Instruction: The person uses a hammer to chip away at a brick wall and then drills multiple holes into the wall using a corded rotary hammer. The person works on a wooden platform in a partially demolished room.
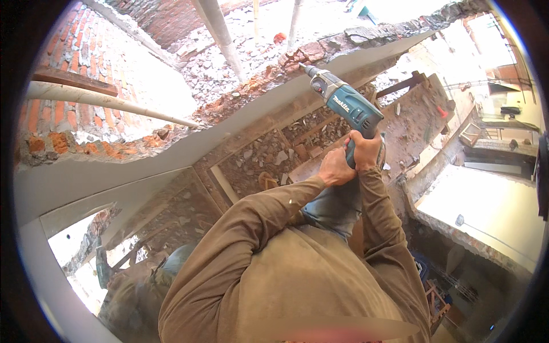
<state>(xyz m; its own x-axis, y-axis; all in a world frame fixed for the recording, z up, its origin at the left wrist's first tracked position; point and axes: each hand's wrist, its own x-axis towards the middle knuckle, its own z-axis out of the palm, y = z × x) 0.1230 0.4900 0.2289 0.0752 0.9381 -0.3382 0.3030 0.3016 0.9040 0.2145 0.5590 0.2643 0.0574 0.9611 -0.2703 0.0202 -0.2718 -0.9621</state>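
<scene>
Both my hands are wrapped around the rear grip of a teal rotary hammer (350, 107), which points up and to the left. My right hand (367, 150) clasps the top of the grip, just behind the motor body. Against it, slightly lower and to the left, my left hand (337, 167) is closed on the same grip. The tool's dark bit ends at or very near the broken edge of a brick wall (309, 52); whether it touches, I cannot tell. Under the fingers most of the grip is hidden.
White rubble (209, 86) lies beyond the wall, beside slanting pale poles (220, 37). Below are dusty planks (412, 117) and debris (266, 151). A ledge with a ragged edge (486, 243) stands at right. Lower left, a helmeted figure (143, 286) shows, perhaps a reflection.
</scene>
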